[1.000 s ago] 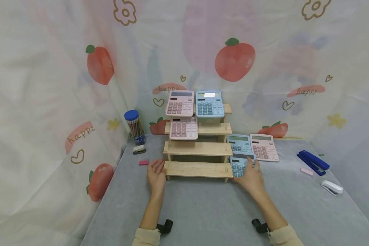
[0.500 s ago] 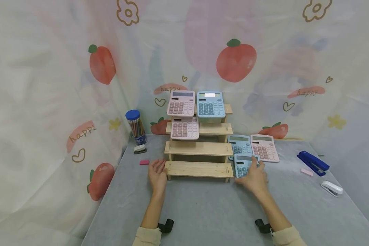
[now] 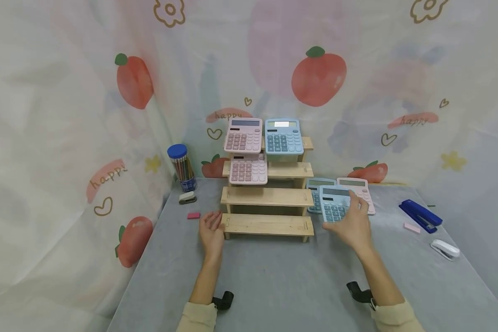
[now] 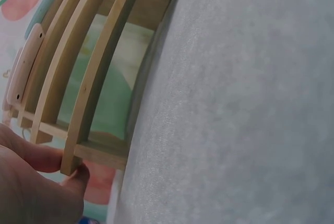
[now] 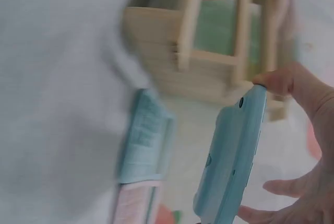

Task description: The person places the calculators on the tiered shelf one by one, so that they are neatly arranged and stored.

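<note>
My right hand [image 3: 352, 227] holds a blue calculator [image 3: 335, 204] by its edges, thumb at one end and fingers at the other. The right wrist view shows this calculator [image 5: 232, 156] edge-on, raised from the table. Behind it lie another blue calculator [image 3: 314, 195] and a pink calculator [image 3: 367, 193], both partly covered. With thumb and finger, my left hand [image 3: 211, 235] pinches the left end of the bottom step of a four-tier wooden display stand [image 3: 267, 225]. A pink calculator [image 3: 243, 135] and a blue calculator [image 3: 284, 137] lean on the top tier, and another pink calculator [image 3: 248, 169] on the tier below.
At left stand a blue-lidded jar of pencils [image 3: 182, 168], a small white stapler [image 3: 187, 198] and a pink eraser [image 3: 193, 215]. To the right lie a blue stapler [image 3: 421, 216], a pale pink eraser [image 3: 412, 228] and a white stapler [image 3: 445, 249] on the grey tabletop [image 3: 274, 276].
My right hand has drawn the blue calculator away from the stand to the right and lifted it off the table. My left hand keeps its place at the stand's bottom step.
</note>
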{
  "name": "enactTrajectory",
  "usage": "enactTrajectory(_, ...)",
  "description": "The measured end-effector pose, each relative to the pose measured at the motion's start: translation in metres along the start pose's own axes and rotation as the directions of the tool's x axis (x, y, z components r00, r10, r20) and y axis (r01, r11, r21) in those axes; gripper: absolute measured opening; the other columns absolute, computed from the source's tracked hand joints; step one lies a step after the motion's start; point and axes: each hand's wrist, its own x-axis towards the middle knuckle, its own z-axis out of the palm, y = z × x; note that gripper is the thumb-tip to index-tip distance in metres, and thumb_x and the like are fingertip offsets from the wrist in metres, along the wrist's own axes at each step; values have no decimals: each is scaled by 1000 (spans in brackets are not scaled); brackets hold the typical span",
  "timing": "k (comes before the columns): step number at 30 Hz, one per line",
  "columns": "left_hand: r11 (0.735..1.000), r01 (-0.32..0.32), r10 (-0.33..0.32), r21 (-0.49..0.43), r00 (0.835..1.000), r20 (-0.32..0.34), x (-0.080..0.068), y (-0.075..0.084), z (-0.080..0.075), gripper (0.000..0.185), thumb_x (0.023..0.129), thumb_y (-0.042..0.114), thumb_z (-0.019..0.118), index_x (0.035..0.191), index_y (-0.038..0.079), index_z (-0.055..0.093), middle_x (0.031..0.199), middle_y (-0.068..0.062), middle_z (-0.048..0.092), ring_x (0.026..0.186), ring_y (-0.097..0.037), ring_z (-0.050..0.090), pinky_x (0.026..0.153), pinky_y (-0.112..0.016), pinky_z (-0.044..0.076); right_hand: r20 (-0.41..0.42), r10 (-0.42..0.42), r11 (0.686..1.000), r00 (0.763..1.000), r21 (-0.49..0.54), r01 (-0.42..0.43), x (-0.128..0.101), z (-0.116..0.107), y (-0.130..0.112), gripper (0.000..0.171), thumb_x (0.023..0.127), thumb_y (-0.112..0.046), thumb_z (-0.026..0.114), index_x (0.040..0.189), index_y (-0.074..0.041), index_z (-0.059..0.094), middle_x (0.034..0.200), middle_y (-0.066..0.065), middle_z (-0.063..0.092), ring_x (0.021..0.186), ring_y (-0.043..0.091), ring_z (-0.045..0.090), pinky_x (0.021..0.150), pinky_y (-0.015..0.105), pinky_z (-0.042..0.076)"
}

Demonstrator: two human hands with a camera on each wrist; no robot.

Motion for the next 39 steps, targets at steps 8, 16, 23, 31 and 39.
enactTrajectory(8, 1000, 3, -3, -3, 1000, -16, 3, 4, 1, 54, 89, -26, 54, 139, -8, 45, 140, -30, 59, 132, -41, 59, 107, -46, 52, -45, -86, 995, 995, 39, 88, 7, -21, -45, 125, 68, -29, 96, 164, -4, 19, 156, 35, 26, 119, 56, 47, 94, 72, 46)
enactTrajectory(16, 1000, 2, -2, -7, 1000, -8, 3, 2, 1, 56, 89, -26, 54, 141, -9, 43, 141, -31, 58, 133, -42, 58, 107, -45, 53, -54, -154, 984, 987, 87, 158, 12, -20, -75, 125, 68, -24, 96, 165, -7, 19, 157, 32, 26, 117, 51, 49, 95, 69, 47)
enactTrajectory(23, 1000, 11, -11, 8, 1000, -12, 2, 2, 1, 55, 89, -26, 55, 140, -8, 45, 141, -29, 59, 132, -41, 59, 107, -45, 52, -52, -198, 970, 979, 133, 204, 22, -6, -94, 127, 65, -22, 96, 165, -13, 19, 156, 28, 29, 112, 44, 51, 92, 62, 50)
enactTrajectory(31, 1000, 26, -26, 11, 1000, -11, -3, -2, 0, 56, 90, -26, 54, 141, -7, 44, 141, -29, 59, 132, -41, 59, 106, -44, 53, -53, -216, 963, 975, 152, 222, 27, 21, -105, 117, 63, -24, 97, 161, -11, 34, 154, 25, 33, 108, 44, 55, 92, 59, 52)
enactTrajectory(39, 1000, -9, 9, -5, 1000, -8, -3, 2, 1, 57, 89, -25, 55, 143, -9, 42, 143, -33, 56, 133, -44, 57, 106, -47, 53, -200, -271, 939, 941, 159, 305, 40, 46, -106, 97, 63, -31, 97, 146, -8, 54, 151, 19, 41, 112, 46, 59, 90, 57, 54)
